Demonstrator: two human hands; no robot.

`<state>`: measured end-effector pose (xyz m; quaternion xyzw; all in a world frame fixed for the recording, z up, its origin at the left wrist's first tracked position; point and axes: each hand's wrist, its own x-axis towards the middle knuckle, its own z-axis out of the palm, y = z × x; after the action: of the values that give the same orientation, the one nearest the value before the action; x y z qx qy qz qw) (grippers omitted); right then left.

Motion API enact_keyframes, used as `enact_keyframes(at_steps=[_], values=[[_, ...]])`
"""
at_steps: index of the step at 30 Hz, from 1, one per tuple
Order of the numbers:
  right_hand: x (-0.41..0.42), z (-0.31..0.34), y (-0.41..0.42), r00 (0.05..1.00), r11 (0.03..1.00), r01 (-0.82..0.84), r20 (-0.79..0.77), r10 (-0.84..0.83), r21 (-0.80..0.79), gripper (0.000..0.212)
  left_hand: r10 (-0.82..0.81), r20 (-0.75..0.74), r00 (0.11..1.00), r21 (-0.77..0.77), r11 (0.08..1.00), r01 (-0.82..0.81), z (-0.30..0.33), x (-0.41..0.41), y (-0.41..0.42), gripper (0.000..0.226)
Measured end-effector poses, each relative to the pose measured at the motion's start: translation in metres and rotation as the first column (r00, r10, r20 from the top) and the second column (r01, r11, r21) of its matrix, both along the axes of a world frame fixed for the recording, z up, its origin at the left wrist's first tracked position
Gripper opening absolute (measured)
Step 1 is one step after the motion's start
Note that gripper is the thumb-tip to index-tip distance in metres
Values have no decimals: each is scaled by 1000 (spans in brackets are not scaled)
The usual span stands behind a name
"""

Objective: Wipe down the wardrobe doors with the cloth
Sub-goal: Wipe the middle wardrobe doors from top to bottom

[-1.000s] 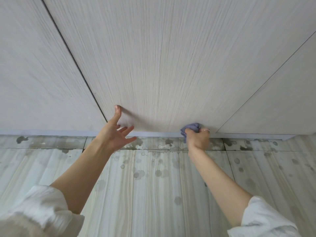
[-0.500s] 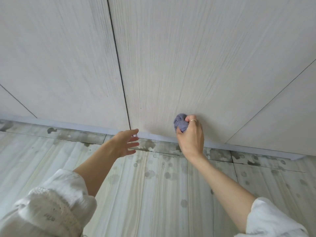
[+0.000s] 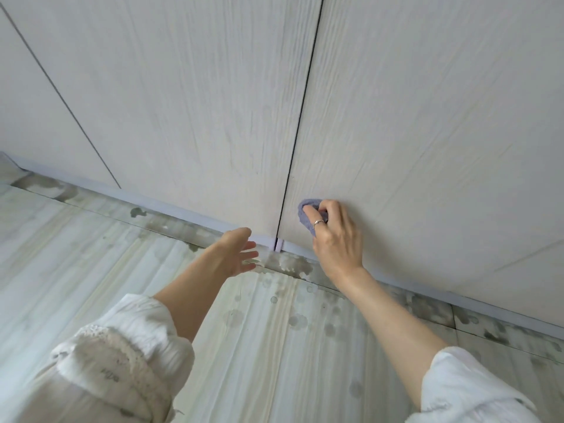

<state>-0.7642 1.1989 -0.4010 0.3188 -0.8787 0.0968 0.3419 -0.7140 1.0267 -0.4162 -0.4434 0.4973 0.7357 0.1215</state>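
Head view: right hand (image 3: 337,239) grips a bunched purple cloth (image 3: 306,217), fingers curled round it, pressing it low on the right wardrobe door (image 3: 427,132), just right of the dark door gap (image 3: 297,138). A ring (image 3: 318,221) sits on one finger. Left hand (image 3: 236,251) hovers near the baseboard (image 3: 183,209), fingers straight and slightly apart, holding nothing, below the left wardrobe door (image 3: 189,102). White sleeves at both near corners. Pale striped floor tiles (image 3: 274,346) carry grey wet blotches.

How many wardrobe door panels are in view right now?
3: the far-left panel, the middle panel, and the right panel under the cloth. More may lie outside the frame.
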Motion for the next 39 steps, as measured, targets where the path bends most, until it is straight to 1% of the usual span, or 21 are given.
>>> enact_keyframes(at_steps=[5, 8, 10, 13, 16, 18, 20, 24, 26, 28, 30, 32, 35, 37, 39], values=[[-1, -43, -19, 998, 982, -6, 63, -6, 186, 41, 105, 11, 994, 39, 994, -105, -18, -3, -25, 36], [-2, -61, -24, 993, 951, -25, 121, -13, 309, 32, 150, 15, 989, 60, 987, -151, -26, -4, -36, 35], [-2, -70, -24, 983, 922, -18, 173, -54, 386, 36, 179, 21, 984, 82, 980, -180, -30, -4, -40, 35], [-2, -75, -13, 972, 894, 6, 209, -111, 448, 46, 206, 25, 978, 103, 973, -207, -30, -5, -42, 35], [-4, -69, 7, 975, 884, 19, 186, -119, 467, 44, 233, 24, 972, 100, 967, -234, -25, -7, -44, 30], [-5, -61, 21, 980, 882, 21, 164, -111, 470, 43, 266, 10, 964, 77, 961, -266, -20, -10, -48, 31], [-4, -47, 33, 985, 888, 15, 146, -92, 459, 44, 314, -26, 949, 22, 949, -313, -12, -14, -52, 33], [-4, -12, 33, 994, 921, -33, 109, -10, 387, 47, 391, -191, 900, -160, 892, -422, 14, -19, -60, 62], [-5, 12, 24, 998, 952, -61, 39, 52, 299, 42, 404, -272, 874, -214, 860, -464, 31, -21, -65, 70], [-6, 42, 9, 991, 975, -111, -55, 123, 192, 40, 412, -329, 850, -233, 837, -496, 46, -24, -72, 78], [-7, 72, -7, 970, 980, -165, -160, 182, 111, 41, 406, -366, 838, -227, 834, -503, 56, -27, -80, 84], [-10, 95, -22, 943, 973, -223, -240, 229, 54, 41, 402, -394, 826, -178, 849, -498, 61, -29, -86, 89], [-23, 104, -33, 939, 975, -220, -268, 214, 6, 44, 401, -414, 817, -114, 868, -484, 62, -35, -87, 92], [-29, 93, -37, 940, 979, -201, -280, 198, 16, 41, 412, -429, 804, -75, 871, -486, 62, -39, -86, 93], [-30, 70, -38, 924, 970, -210, -300, 237, 121, 32, 429, -456, 779, -44, 864, -502, 61, -45, -86, 92]])
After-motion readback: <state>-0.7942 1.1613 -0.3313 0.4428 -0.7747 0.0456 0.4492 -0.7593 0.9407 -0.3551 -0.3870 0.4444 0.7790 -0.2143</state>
